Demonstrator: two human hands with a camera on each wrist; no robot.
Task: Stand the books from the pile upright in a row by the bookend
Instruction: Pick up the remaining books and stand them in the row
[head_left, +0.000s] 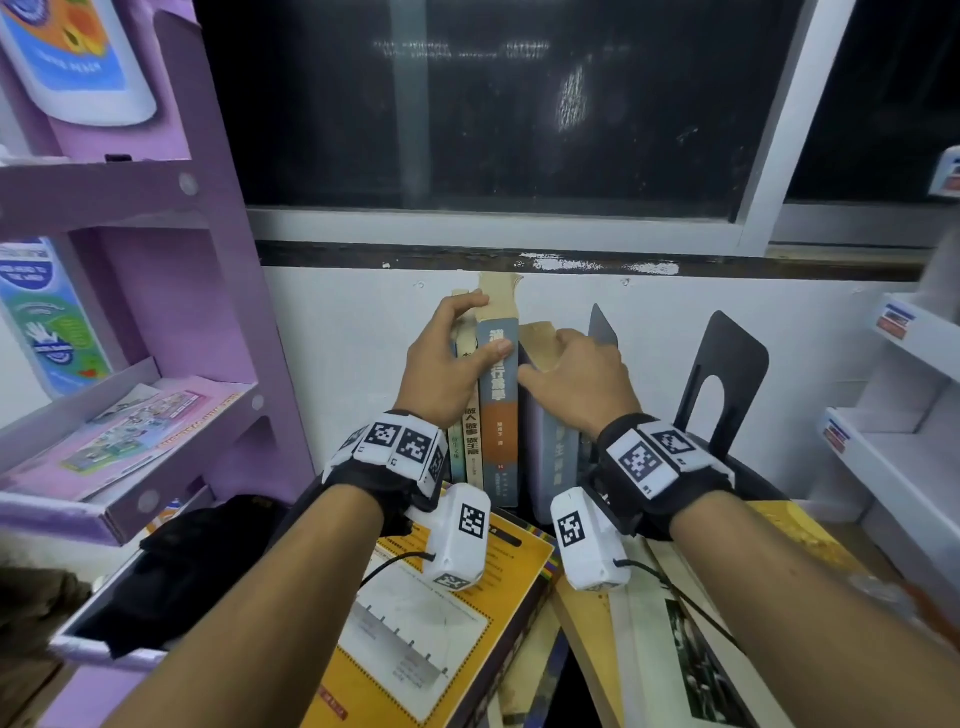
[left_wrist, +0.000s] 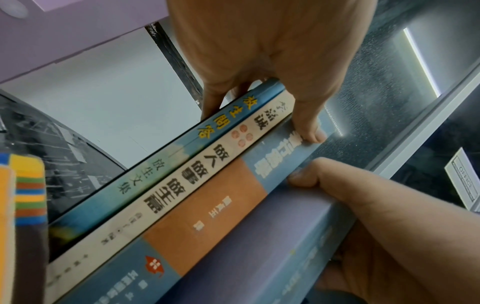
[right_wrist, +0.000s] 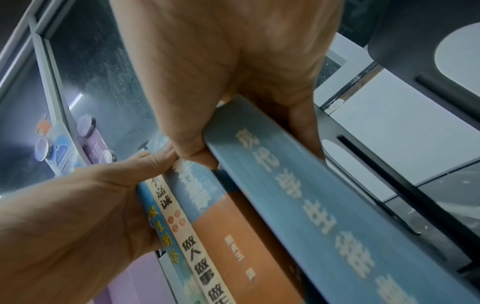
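Observation:
Three books stand upright against the white wall: a thin blue one (head_left: 457, 462), a cream one (head_left: 471, 441) and a blue-and-orange one (head_left: 500, 415). My left hand (head_left: 447, 358) grips their tops, fingers behind and thumb on the blue-and-orange spine (left_wrist: 207, 216). My right hand (head_left: 576, 384) grips the top of a grey-blue book (head_left: 558, 457), which stands just right of the row, between it and a black bookend (head_left: 602, 330). The spine of the grey-blue book (right_wrist: 311, 205) shows large in the right wrist view. The pile lies in front, with a yellow book (head_left: 441, 597) on top.
A second, larger black bookend (head_left: 727, 374) stands further right. A purple shelf unit (head_left: 182, 260) crowds the left, and white shelves (head_left: 909, 415) the right. A black pouch (head_left: 208, 551) lies at the lower left. A dark window is above the wall.

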